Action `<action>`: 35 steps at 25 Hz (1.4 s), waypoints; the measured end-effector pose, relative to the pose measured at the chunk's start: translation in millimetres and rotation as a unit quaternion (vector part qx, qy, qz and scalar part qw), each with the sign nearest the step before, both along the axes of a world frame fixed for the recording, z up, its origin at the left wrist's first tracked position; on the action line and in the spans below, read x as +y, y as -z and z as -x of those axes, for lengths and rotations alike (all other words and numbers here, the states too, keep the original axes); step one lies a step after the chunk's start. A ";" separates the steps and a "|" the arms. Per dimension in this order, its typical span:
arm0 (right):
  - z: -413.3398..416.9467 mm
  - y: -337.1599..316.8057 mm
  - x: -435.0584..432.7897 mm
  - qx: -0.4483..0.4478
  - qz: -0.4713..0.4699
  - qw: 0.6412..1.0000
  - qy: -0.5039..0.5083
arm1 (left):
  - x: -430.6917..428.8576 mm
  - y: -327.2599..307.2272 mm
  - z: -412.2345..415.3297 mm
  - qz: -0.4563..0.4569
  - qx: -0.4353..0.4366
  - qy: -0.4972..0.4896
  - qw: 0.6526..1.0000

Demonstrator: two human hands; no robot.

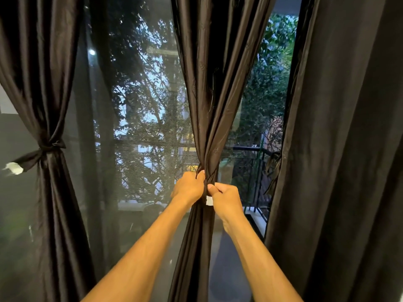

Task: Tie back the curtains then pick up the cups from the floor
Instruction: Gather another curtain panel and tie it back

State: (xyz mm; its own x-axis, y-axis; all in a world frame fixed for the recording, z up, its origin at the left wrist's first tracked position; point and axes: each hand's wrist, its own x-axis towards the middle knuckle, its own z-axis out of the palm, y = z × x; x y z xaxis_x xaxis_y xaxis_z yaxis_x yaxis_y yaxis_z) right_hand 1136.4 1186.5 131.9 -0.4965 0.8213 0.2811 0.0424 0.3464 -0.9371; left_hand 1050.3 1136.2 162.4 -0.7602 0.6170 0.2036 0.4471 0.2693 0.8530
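Left hand (189, 185): clamped on the gathered middle curtain (209, 110), fingers curled round its tie band (205, 182).
Right hand (227, 200): just beside the left, pinched the band's end at the white tag (209, 201).
Curtain axis: upright, passed between both hands.
Far-left curtain (46, 147): already tied, well left of the left hand.
Right curtain (338, 149): hung loose, nearer the right hand.
Cups: not in view.

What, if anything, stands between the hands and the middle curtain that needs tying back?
Nothing visible does. The left hand and the right hand both grip the tie wrapped round the gathered middle curtain.
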 end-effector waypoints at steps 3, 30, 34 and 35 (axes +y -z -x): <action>-6.5 -2.6 0.7 -0.005 0.033 0.999 -0.022 | -2.0 -8.2 -6.3 0.020 -0.016 0.038 0.999; -31.3 -10.6 14.6 0.019 0.215 0.974 -0.062 | -17.1 4.3 -9.5 -0.088 -0.188 0.239 0.949; -32.3 -14.4 13.2 0.017 0.208 0.976 -0.067 | -10.5 13.9 -12.4 -0.110 -0.169 0.223 0.954; -33.4 -15.5 12.6 0.020 0.212 0.974 -0.075 | -8.1 16.6 -12.0 -0.113 -0.152 0.212 0.959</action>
State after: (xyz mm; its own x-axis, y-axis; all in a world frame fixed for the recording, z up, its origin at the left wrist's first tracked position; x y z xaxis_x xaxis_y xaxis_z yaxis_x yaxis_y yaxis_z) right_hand 1169.8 1199.2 147.3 -0.6158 0.7866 -0.0455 -0.0192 -0.0727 -0.9972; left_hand 1062.2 1128.2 145.8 -0.4958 0.8501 0.1776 0.1979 -0.0886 0.9762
